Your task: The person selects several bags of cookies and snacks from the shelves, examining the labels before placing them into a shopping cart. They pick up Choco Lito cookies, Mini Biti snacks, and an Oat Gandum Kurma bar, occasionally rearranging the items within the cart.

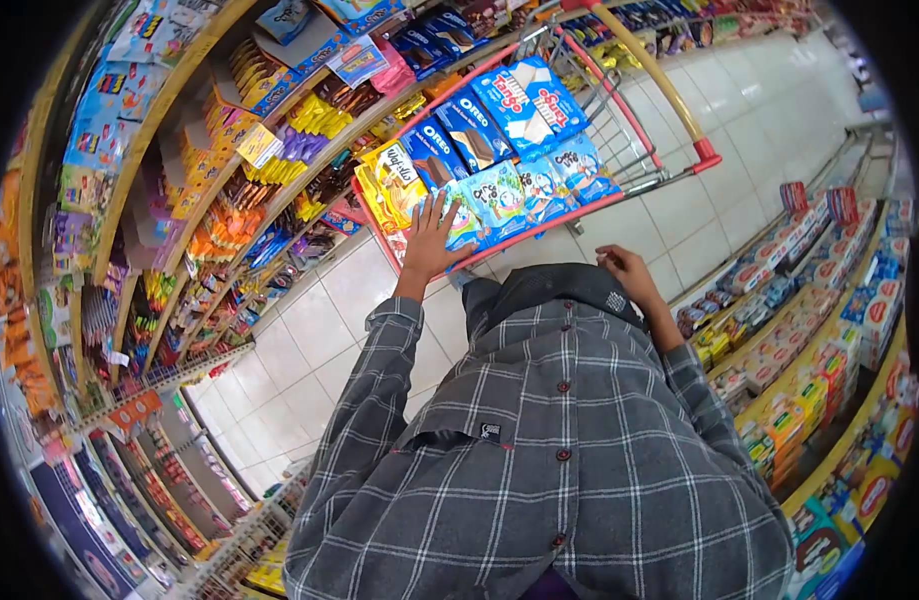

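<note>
This is a shop, most likely a supermarket or grocery, seen from within an aisle. Long, tiered shelving with pale-yellow edges [175, 82] carries dense rows of bright plastic snack packets [314, 118], many repeated side by side. A small white-and-orange printed card [259, 146] stands out among them. Opposite, lower racks hold lines of red-and-white packages [779, 240]. A red-rimmed metal wire shopping trolley [611, 100] with a yellow handle holds blue Oreo packs [474, 130]. Glossy white square floor tiles [304, 345] run between the displays.
</note>
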The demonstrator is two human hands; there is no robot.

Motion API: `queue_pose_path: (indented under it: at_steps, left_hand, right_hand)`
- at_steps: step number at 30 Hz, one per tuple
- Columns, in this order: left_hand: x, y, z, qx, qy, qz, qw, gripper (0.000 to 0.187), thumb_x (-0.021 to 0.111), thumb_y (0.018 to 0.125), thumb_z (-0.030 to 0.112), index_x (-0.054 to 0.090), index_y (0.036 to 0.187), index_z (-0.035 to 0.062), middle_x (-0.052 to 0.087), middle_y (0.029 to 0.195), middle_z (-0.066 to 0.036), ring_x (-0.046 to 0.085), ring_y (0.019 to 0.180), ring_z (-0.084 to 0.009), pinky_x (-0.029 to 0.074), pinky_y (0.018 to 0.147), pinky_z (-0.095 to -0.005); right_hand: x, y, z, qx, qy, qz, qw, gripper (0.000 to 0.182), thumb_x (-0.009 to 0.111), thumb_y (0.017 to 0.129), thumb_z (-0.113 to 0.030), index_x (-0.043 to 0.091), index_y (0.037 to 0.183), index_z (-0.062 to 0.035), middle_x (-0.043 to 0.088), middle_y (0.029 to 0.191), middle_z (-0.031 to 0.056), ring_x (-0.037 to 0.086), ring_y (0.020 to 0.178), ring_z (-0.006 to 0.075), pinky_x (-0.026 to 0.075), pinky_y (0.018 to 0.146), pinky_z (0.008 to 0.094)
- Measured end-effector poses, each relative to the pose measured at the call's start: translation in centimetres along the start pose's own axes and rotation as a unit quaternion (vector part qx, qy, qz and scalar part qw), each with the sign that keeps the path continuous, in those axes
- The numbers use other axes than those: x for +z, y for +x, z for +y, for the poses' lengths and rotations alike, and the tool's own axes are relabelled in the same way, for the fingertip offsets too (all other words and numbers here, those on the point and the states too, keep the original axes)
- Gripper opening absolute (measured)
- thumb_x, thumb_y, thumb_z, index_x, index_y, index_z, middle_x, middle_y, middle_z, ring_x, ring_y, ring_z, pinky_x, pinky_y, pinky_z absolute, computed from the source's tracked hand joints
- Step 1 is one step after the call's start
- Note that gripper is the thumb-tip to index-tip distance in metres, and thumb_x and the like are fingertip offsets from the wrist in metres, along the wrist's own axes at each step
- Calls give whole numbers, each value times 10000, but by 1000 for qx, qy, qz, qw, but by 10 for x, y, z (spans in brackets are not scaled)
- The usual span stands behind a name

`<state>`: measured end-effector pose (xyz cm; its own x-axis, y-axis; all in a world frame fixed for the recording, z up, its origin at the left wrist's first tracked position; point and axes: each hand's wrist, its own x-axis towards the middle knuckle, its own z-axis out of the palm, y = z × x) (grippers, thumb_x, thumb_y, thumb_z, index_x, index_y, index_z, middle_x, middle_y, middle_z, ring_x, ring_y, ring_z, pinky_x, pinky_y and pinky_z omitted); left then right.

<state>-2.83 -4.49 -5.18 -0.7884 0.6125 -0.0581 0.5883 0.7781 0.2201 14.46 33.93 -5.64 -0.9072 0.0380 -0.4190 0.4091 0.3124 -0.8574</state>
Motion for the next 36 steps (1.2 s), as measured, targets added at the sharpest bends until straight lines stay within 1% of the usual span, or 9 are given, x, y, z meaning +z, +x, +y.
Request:
queue_pose_path:
  at_steps: [2,6,12,16,17,20,23,29,36]
  left_hand:
    - [-3,0,4,-7,14,-1,1000,932,565,795,715,320,1518,180,186,1599,-151,129,1480,-358,92,1187,-536]
    - [-13,-6,21,-47,47,11,998,916,544,798,732,316,1522,220,197,1598,-144,132,1481,-352,83,1170,-582]
    - [14,-46,42,-196,-48,150,968,716,550,908,534,352,1505,194,236,1577,-161,174,1467,-365,104,1165,-571]
    - [34,-71,55,-188,-163,191,950,638,563,945,413,367,1494,154,257,1559,-191,225,1443,-387,138,1176,-510]
    - [33,-75,59,-210,-161,209,941,624,550,955,403,370,1491,137,265,1558,-191,214,1448,-388,140,1177,-502]
    - [32,-82,61,-282,-131,243,919,625,537,962,408,365,1492,127,283,1558,-168,200,1454,-384,131,1180,-500]
    - [34,-87,58,-276,-148,179,933,632,486,973,450,351,1497,124,310,1557,-125,182,1459,-378,106,1186,-503]
    - [18,-81,47,-257,-120,125,951,623,486,953,468,350,1501,206,323,1550,-116,212,1442,-395,71,1169,-578]
    - [2,-89,18,-232,-172,199,937,577,539,935,392,440,1421,98,433,1432,-183,302,1393,-381,157,1147,-570]
  right_hand:
    - [-4,-3,1,-25,30,31,999,250,632,937,-188,657,1110,-10,659,795,62,606,736,121,491,692,276]
    - [-6,4,6,-22,37,11,999,264,620,940,-180,647,1132,-1,688,867,84,631,778,134,507,725,284]
    - [-5,23,3,-93,61,-24,994,191,580,962,-126,642,1085,7,685,868,75,631,812,114,508,750,267]
    - [-11,31,-41,-70,16,6,997,347,609,966,-289,630,766,-6,574,627,18,512,591,67,419,548,251]
    - [-10,32,-53,-47,25,16,998,419,616,963,-296,553,643,-33,483,572,-34,410,563,49,345,509,258]
    - [-10,48,-63,-123,-4,19,992,448,612,961,-343,558,629,-48,494,560,-21,425,530,54,351,494,260]
    - [-8,74,-64,-136,-43,-9,990,447,601,968,-338,570,630,-47,517,552,-16,459,510,49,369,485,252]
    - [4,110,-103,-159,-109,-49,980,459,612,962,-314,551,621,-14,448,555,-34,381,554,49,324,509,271]
    - [21,144,-210,-219,-161,-40,962,409,625,956,-305,611,680,-4,478,570,-10,407,572,52,349,528,267]
